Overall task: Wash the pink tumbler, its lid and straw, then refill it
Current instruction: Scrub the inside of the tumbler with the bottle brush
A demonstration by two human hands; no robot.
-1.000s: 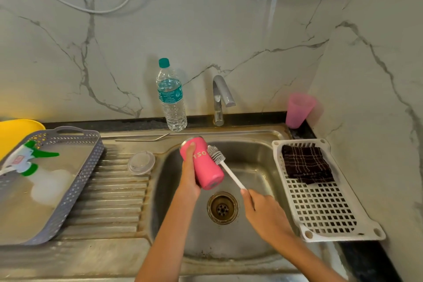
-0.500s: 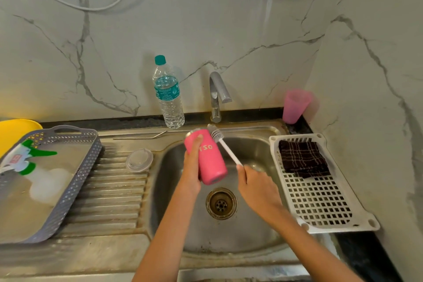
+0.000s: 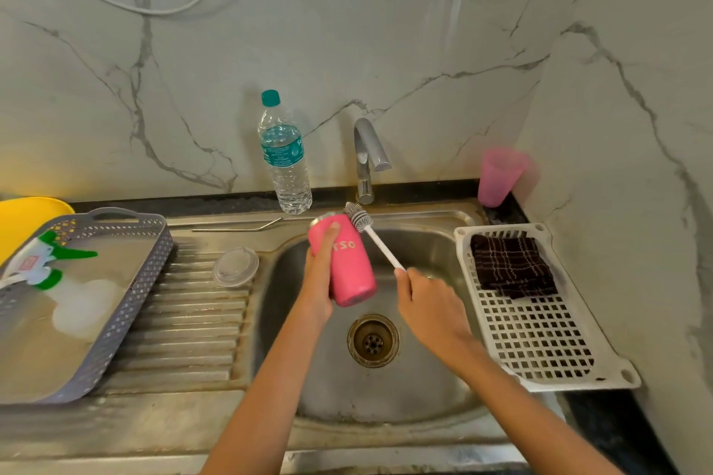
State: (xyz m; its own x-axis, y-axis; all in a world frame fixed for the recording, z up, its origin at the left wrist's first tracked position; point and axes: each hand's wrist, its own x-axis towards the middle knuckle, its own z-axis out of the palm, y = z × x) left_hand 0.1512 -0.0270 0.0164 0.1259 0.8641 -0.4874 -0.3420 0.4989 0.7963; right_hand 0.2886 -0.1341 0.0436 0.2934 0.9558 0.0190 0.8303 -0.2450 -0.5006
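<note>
the left hand gripped the pink cylindrical tumbler above the stainless steel sink, open end tilted up and away. the right hand was clenched around the white handle of a grey-bristled bottle brush, whose head lay against the tumbler's upper edge, just below the chrome tap. the round drain sat uncovered below both hands, with bare basin all around it. left of the basin, the clear round plastic lid lay on the ribbed drainboard, and the thin bent metal straw rested along the back rim. a white perforated plastic rack bridged the basin's right edge.
</note>
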